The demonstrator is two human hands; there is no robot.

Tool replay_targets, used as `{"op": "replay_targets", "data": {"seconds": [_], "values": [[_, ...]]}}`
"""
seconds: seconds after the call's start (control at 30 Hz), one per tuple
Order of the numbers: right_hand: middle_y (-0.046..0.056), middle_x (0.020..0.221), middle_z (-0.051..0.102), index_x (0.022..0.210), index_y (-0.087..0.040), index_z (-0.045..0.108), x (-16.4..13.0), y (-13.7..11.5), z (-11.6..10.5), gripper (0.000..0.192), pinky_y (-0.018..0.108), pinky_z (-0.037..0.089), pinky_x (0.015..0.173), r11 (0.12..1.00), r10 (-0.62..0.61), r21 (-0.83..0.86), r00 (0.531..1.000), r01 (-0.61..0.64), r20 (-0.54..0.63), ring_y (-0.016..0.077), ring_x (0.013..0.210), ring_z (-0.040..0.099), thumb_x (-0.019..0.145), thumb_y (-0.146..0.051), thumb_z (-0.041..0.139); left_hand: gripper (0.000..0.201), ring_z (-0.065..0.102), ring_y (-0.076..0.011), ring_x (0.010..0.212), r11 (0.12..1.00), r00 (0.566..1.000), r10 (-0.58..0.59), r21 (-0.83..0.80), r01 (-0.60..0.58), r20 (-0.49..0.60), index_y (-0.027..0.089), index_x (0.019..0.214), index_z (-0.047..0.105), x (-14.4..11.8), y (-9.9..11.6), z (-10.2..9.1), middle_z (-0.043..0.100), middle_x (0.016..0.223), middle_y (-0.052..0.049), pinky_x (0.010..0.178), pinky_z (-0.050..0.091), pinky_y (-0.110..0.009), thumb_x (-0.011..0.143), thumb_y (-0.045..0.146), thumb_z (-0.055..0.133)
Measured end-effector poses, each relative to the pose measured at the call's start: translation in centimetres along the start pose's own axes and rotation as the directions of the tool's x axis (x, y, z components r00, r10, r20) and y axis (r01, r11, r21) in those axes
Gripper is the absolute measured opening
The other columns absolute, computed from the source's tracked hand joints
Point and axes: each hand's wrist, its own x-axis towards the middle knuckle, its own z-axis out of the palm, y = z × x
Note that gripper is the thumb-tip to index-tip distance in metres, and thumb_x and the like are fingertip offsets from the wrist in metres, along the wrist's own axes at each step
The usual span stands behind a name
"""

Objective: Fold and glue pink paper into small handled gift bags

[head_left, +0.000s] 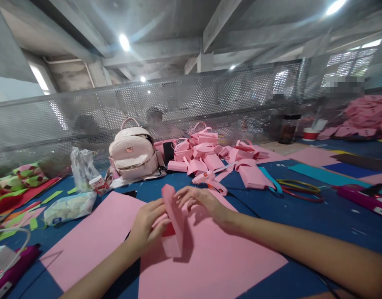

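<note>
Blue tabletop, wide, strewn with craft material. Two large pink sheets are laid flat at the near edge, directly beneath the hands; thin, matte, judged light and limp, likely to buckle if lifted by one corner.

Far centre: a heap of finished pink folded pieces, with a pale pink backpack to its left. A pink glue gun is lying just beyond the hands. Left: a clear plastic bag of white material.

Folded pink piece, held upright over the sheets at near centre. It is seen edge-on, so its exact form cannot be told; it appears to be a narrow folded sleeve of the same stock. Judged very light, springy at the folds, easily creased or dented, not slippery. Best taken at the folded edges, where the stock is stiffest, with light pressure only.

Left hand: fingers closed around the lower left side of the piece, thumb across its face. Right hand: fingers curled, tips pressed against the upper right edge of the piece, steadying it rather than clamping it.
</note>
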Motion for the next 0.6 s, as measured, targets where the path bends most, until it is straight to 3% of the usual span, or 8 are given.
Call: {"op": "replay_targets", "data": {"seconds": [0.07,0.17,0.3,0.4,0.5,0.6], "values": [[0.01,0.133,0.059,0.113,-0.023,0.067,0.3,0.4,-0.1,0.038,0.035,0.052,0.088,0.999,-0.01,-0.037,1.0,0.01,-0.007,0.0243,0.113,0.06,0.09,-0.052,0.062,0.063,0.064,-0.0233,0.086,0.997,0.999,-0.05,-0.059,0.049,-0.016,0.018,0.091,0.067,0.0,-0.3,0.0,0.07,0.097,-0.012,0.075,0.046,-0.031,0.102,0.061,0.023],[0.011,0.137,0.058,0.128,-0.024,0.059,0.7,1.3,-0.1,0.055,0.038,0.048,0.097,0.996,0.014,-0.087,1.0,-0.016,-0.014,0.0263,0.124,0.054,0.078,-0.035,0.079,0.068,0.063,-0.0228,0.082,0.986,0.993,-0.118,-0.124,0.115,-0.02,0.016,0.094,0.07,-0.1,-0.8,0.2,0.071,0.096,-0.011,0.076,0.047,-0.03,0.101,0.064,0.022],[0.007,0.111,0.068,0.11,-0.02,0.067,0.7,1.7,-0.3,0.038,0.035,0.051,0.088,0.994,0.075,-0.088,0.995,-0.07,0.066,0.0228,0.102,0.063,0.077,-0.032,0.078,0.068,0.063,-0.0241,0.085,0.967,0.984,-0.178,-0.189,0.173,-0.005,0.016,0.107,0.072,-0.1,-1.0,0.6,0.073,0.104,-0.012,0.08,0.049,-0.031,0.1,0.066,0.025],[0.002,0.097,0.066,0.093,-0.02,0.068,0.6,1.3,-0.4,0.024,0.031,0.05,0.084,0.993,0.083,-0.093,0.994,-0.076,0.067,0.0191,0.091,0.062,0.075,-0.032,0.079,0.067,0.064,-0.0271,0.096,0.952,0.977,-0.214,-0.225,0.208,-0.003,0.018,0.107,0.074,-0.2,-0.9,0.7,0.073,0.111,-0.012,0.088,0.05,-0.033,0.098,0.068,0.031],[-0.001,0.09,0.061,0.079,-0.02,0.062,0.7,1.2,-0.4,0.026,0.028,0.049,0.075,0.994,0.073,-0.085,0.996,-0.07,0.042,0.0171,0.083,0.059,0.072,-0.037,0.081,0.068,0.064,-0.0292,0.102,0.931,0.958,-0.283,-0.252,0.263,-0.043,0.019,0.102,0.076,-0.4,-0.9,0.8,0.073,0.112,-0.012,0.092,0.05,-0.035,0.094,0.073,0.036],[-0.003,0.081,0.054,0.075,-0.021,0.054,1.0,1.6,-0.5,0.036,0.026,0.045,0.06,0.995,0.064,-0.072,0.997,-0.067,-0.051,0.0139,0.067,0.053,0.073,-0.048,0.079,0.072,0.064,-0.0301,0.107,0.898,0.917,-0.38,-0.286,0.334,-0.121,0.019,0.104,0.073,-0.5,-1.2,0.8,0.073,0.111,-0.011,0.097,0.05,-0.038,0.094,0.075,0.029]]}}
